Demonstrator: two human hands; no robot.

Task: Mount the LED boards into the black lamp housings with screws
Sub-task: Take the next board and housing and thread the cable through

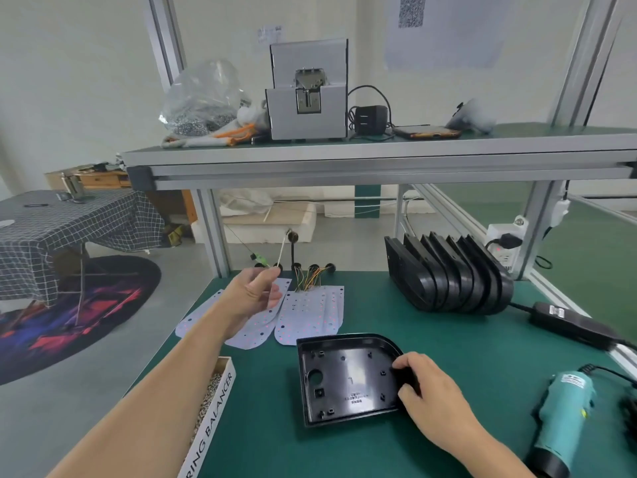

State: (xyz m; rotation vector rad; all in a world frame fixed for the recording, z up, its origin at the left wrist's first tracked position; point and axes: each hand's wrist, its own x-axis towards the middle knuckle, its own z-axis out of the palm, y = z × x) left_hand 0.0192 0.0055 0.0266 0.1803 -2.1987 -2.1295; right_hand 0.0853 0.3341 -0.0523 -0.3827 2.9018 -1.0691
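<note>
Green bench mat (455, 343) at an aluminium-framed workstation. One black lamp housing (344, 377) lies hollow side up near the front centre: a glossy, shallow tray with a raised rim, one rounded far-right corner, a round hole near its left side, small square bosses and white print inside. The right hand (431, 398) grips its right rim, fingers curled over the edge. The left hand (255, 291) is raised over the fanned white LED boards (310, 315), which are dotted red, and pinches a thin white wire (283, 250). More housings (448, 274) stand on edge at the far right. A screw box (210, 398) and a teal screwdriver (562, 415) flank the work.
</note>
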